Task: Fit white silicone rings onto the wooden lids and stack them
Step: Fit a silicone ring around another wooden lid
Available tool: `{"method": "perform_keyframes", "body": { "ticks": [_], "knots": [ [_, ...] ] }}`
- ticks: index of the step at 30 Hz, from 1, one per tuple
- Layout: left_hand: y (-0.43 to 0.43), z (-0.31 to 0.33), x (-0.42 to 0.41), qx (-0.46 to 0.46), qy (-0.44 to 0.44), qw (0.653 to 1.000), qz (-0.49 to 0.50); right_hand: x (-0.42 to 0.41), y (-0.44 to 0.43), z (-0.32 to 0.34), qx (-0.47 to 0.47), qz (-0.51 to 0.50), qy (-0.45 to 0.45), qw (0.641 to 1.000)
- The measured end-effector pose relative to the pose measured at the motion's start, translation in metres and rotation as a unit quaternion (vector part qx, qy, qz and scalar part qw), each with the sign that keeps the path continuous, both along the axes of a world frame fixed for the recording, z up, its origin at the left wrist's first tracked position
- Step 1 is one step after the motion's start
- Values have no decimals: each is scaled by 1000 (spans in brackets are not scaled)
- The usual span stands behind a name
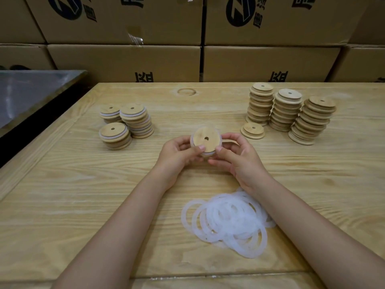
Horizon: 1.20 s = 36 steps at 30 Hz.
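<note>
A round wooden lid [206, 137] with a small centre hole is held above the table's middle, a white silicone ring [192, 140] showing around its rim. My left hand [178, 154] grips its left side and my right hand [236, 154] grips its right side, both thumbs pressing the near edge. A loose heap of white silicone rings [227, 221] lies on the table under my right forearm. Three stacks of ringed lids [125, 125] stand at the left. Three taller stacks of bare wooden lids [289, 110] stand at the right, with a low pile [252, 130] in front of them.
The wooden table [83, 195] runs across the whole view. Cardboard boxes [125, 59] form a wall along its far edge. A grey metal surface [27, 92] adjoins the table at the far left.
</note>
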State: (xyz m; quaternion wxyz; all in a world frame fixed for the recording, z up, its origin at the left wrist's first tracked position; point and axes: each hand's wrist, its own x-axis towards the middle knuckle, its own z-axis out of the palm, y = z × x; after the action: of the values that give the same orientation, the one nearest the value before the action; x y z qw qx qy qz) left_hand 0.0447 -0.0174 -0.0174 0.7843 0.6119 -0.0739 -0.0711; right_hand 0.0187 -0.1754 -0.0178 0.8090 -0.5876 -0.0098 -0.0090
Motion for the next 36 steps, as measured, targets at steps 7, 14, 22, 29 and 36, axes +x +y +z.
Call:
{"method": "perform_keyframes", "body": {
  "ticks": [7,14,22,29,36],
  "knots": [
    [73,22,16,-230,-4,954,191,4,-5,-3,-1,-21,39,999],
    [139,15,26,-147,-30,835,530,3,-3,-6,-31,3,32,999],
    [135,2,35,2,-25,854,519,2,-3,-5,-38,3,39,999],
    [134,0,38,-24,-1,899,438,1,-4,-3,-38,10,43,998],
    [139,-9,44,93,-9,892,443,3,-9,-4,-61,7,20,998]
  ]
}}
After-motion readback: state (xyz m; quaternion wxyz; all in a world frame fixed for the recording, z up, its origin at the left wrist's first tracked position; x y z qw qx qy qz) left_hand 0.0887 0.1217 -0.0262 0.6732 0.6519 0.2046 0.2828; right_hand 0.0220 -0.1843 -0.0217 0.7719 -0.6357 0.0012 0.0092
